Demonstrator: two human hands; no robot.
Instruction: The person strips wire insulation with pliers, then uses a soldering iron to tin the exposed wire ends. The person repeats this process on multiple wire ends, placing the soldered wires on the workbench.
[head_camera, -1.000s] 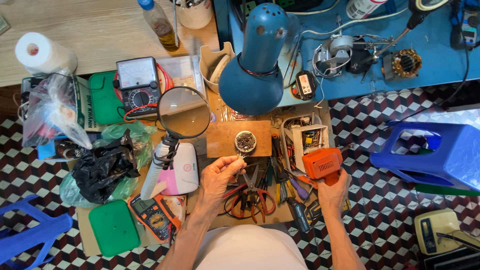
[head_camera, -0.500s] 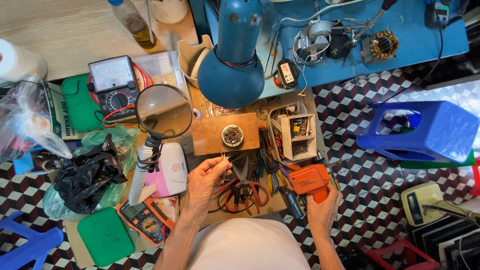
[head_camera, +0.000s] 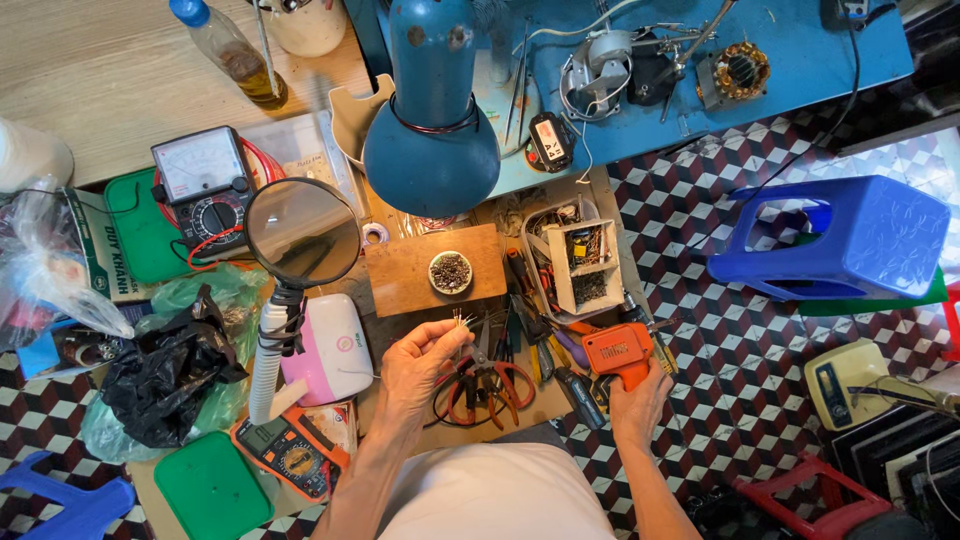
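Note:
My left hand (head_camera: 420, 362) pinches a small bundle of thin wire ends (head_camera: 462, 320) just below a wooden board (head_camera: 410, 278). On that board sits a small round tin (head_camera: 451, 271) of dark bits. An orange soldering gun (head_camera: 620, 355) is gripped by my right hand (head_camera: 638, 405), low at the right of the work area. Between my hands lie red-handled pliers (head_camera: 478, 385) and other hand tools.
A blue desk lamp (head_camera: 432, 140) and a magnifying glass on a stand (head_camera: 302, 232) rise over the work area. An analog meter (head_camera: 205, 185), an orange multimeter (head_camera: 290, 455), a parts box (head_camera: 580, 262), a blue stool (head_camera: 840, 240) and plastic bags (head_camera: 160, 370) surround it.
The view has shifted so everything sits lower and nearer. My right hand has lowered the soldering gun toward me. My left hand has lifted the wire ends slightly toward the board.

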